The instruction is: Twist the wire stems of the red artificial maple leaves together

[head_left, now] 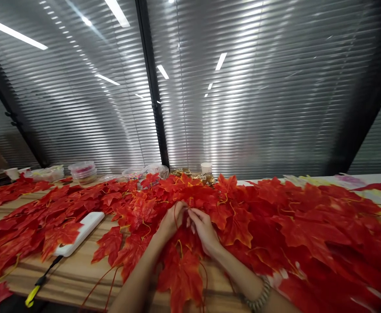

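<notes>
My left hand (171,221) and my right hand (203,229) meet at the middle of a heap of red artificial maple leaves (141,208). Both have their fingertips pinched together on a thin red cord (175,216), which loops over the left hand's fingers. A leaf stem may be between the fingertips too; it is too small to tell. Below my wrists hangs one maple leaf (182,274) with a yellow stem, between the forearms. More lengths of red cord (112,287) trail over the table's front edge.
A white power bank (85,232) with a black and yellow strap (32,295) lies on the wooden table (63,278) at left, partly under a leaf. Along the back stand clear plastic tubs (82,171) and a paper cup (206,168), before windows with blinds (242,108).
</notes>
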### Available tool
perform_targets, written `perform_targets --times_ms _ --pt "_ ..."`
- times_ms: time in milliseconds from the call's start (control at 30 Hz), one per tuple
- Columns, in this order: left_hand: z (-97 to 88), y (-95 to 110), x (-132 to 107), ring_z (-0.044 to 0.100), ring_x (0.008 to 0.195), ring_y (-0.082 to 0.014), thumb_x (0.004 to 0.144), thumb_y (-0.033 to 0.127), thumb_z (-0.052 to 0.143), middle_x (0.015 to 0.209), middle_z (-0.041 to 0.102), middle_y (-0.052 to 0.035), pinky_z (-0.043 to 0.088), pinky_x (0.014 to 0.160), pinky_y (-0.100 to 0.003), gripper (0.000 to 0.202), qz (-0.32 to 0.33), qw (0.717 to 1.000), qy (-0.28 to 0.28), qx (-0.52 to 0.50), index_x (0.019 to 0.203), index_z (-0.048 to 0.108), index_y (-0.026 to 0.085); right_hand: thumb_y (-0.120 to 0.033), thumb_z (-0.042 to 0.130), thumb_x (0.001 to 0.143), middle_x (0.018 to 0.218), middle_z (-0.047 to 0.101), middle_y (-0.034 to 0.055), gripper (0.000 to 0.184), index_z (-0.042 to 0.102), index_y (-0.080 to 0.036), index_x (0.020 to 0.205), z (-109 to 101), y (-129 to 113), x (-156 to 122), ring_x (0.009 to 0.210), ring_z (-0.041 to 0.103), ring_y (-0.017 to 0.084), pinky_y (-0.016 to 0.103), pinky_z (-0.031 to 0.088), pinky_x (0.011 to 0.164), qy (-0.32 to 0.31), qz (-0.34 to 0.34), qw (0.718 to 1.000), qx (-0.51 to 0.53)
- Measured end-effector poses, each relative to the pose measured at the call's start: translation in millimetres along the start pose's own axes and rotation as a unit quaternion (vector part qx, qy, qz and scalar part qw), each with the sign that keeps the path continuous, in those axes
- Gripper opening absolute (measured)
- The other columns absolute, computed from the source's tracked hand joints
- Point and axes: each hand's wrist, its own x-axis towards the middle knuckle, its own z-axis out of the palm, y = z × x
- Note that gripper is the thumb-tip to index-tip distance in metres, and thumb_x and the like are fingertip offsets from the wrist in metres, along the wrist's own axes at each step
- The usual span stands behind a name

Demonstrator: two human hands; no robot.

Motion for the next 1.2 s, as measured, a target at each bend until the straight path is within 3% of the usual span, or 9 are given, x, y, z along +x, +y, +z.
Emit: perform_targets --times_ms 467,867,1200 --pt "8.3 -7.4 3.8 0.051 0.063 -0.0113 0.086 0.016 0.031 0.069 0.053 -0.0007 0.04 0.064 -0.022 0.019 -0.014 1.0 -0.012 -0.024 0.085 0.05 0.017 -0.033 0.052 0.074 0.047 0.048 -0.0051 0.018 0.055 -0.016 0.068 -1.9 1.7 0.3 0.036 0.032 0.006 0.021 0.02 0.038 0.006 0.008 1.0 0.006" --pt "8.1 -10.7 2.8 0.051 0.063 -0.0112 0.086 0.017 0.032 0.072 0.054 -0.0012 0.041 0.064 -0.022 0.018 -0.016 1.0 -0.006 0.0 0.085 0.05 0.018 -0.032 0.051 0.075 0.048 0.046 -0.005 0.018 0.055 -0.015 0.069 -0.8 4.6 1.4 0.038 0.032 0.006 0.02 0.02 0.039 0.002 -0.002 1.0 0.005" --pt "-1.6 -1.9 -4.8 0.054 0.069 -0.0112 0.087 0.021 0.033 0.079 0.056 -0.0021 0.043 0.066 -0.021 0.017 -0.034 0.999 -0.008 0.013 0.087 0.049 0.019 -0.038 0.051 0.076 0.048 0.044 -0.0047 0.024 0.052 -0.017 0.065 0.2 5.0 -1.4 0.039 0.032 0.007 0.021 0.023 0.04 -0.012 -0.006 1.0 -0.019"
